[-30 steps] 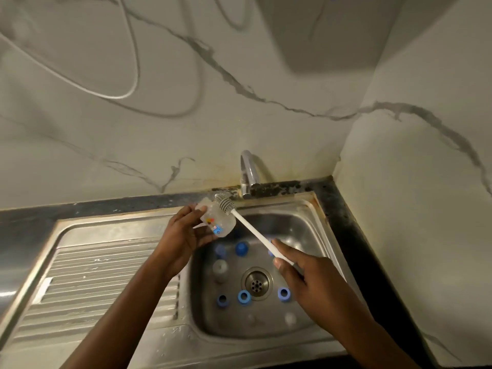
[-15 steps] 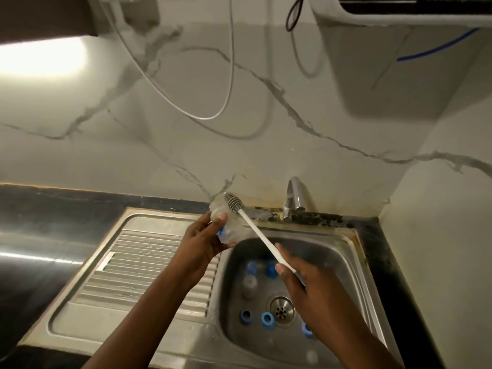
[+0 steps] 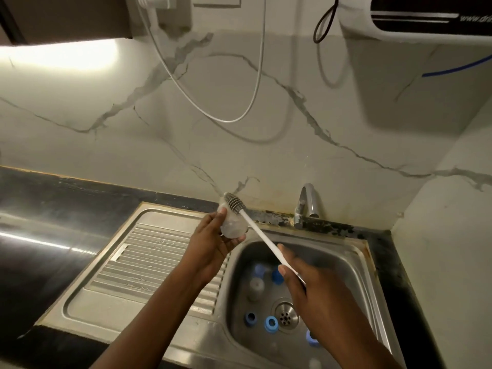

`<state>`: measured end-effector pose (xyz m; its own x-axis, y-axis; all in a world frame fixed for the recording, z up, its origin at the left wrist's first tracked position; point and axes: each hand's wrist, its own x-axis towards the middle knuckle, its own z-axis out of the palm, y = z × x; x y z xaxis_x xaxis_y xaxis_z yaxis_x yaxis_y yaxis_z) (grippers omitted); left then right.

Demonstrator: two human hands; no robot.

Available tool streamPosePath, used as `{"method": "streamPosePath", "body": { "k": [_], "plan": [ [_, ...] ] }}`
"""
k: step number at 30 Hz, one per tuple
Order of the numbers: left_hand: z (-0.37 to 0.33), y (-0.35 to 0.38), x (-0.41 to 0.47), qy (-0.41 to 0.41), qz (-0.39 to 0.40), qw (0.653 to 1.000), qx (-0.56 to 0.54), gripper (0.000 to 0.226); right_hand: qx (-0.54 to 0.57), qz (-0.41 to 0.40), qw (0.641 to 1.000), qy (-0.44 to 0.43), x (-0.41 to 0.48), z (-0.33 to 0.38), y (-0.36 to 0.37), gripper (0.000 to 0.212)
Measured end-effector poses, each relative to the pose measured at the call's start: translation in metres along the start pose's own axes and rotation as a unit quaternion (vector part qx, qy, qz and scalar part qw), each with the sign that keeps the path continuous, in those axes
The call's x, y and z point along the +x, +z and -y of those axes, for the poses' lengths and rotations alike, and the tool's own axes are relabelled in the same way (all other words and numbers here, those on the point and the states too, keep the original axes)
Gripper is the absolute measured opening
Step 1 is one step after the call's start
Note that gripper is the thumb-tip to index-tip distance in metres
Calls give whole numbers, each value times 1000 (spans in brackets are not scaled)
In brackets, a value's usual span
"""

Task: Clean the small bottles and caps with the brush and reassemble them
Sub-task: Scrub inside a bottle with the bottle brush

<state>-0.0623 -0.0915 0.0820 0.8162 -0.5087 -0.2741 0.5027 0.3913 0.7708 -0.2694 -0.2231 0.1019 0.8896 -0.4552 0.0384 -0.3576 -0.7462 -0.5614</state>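
Several blue caps (image 3: 271, 324) beside drain (image 3: 285, 316)

Blue caps (image 3: 271, 324) & a bottle (image 3: 256, 287) clutter sink (image 3: 343, 265) floor round drain (image 3: 285, 315); tap (image 3: 306, 206) juts behind it; drainboard (image 3: 149, 262) left of drain gives open room

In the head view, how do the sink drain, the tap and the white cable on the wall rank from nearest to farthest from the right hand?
1. Sink drain: low in the sink, just beside the right hand.
2. Tap: farther back, past the sink's rear rim.
3. White cable: highest up, hanging to the left.
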Motion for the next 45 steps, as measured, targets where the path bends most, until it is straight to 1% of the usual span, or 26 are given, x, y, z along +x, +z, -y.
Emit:
{"method": "streamPosePath", "body": {
  "k": [4,8,11,13,16,18,21,25,27,31,36,38,41,43,45],
  "plan": [
    [11,4,-6,-16,15,1000,2,47,0,9,1000,-6,10,15,-3,50],
    [-1,-5,8,7,-23,1000,-16,42,4,14,1000,1,6,18,-3,50],
    [-17,-13,18,25,-43,998,-42,49,19,22,999,-12,-2,12,-1,49],
    [-26,-17,21,28,-52,996,-60,48,21,31,999,-19,-6,8,1,49],
    [-27,-17,22,17,-42,997,-68,43,20,20,999,-17,-6,3,4,50],
    [-21,-13,19,7,-36,997,-72,45,26,11,1000,-13,-3,3,5,51],
    [-11,-7,13,-5,-9,998,-67,46,40,2,999,4,2,7,1,59],
    [-2,-2,9,-32,14,997,-68,46,68,-10,998,3,14,16,-7,51],
    [-7,-3,14,-25,5,997,-79,47,68,-8,998,-4,17,18,-8,51],
    [-29,-7,26,-7,-46,991,-128,36,50,29,998,0,10,20,-6,49],
    [-38,-12,28,-12,-59,984,-170,45,37,35,999,-4,2,11,1,48],
    [-33,-8,22,-27,-42,983,-176,44,37,25,999,1,4,12,3,49],
    [-19,3,12,-68,9,982,-177,38,52,7,998,16,13,13,0,49],
    [-12,6,8,-85,33,981,-172,40,62,3,998,19,20,15,-3,49],
    [-10,6,11,-84,39,981,-172,44,68,-4,998,12,25,16,-4,50]
  ]
}}
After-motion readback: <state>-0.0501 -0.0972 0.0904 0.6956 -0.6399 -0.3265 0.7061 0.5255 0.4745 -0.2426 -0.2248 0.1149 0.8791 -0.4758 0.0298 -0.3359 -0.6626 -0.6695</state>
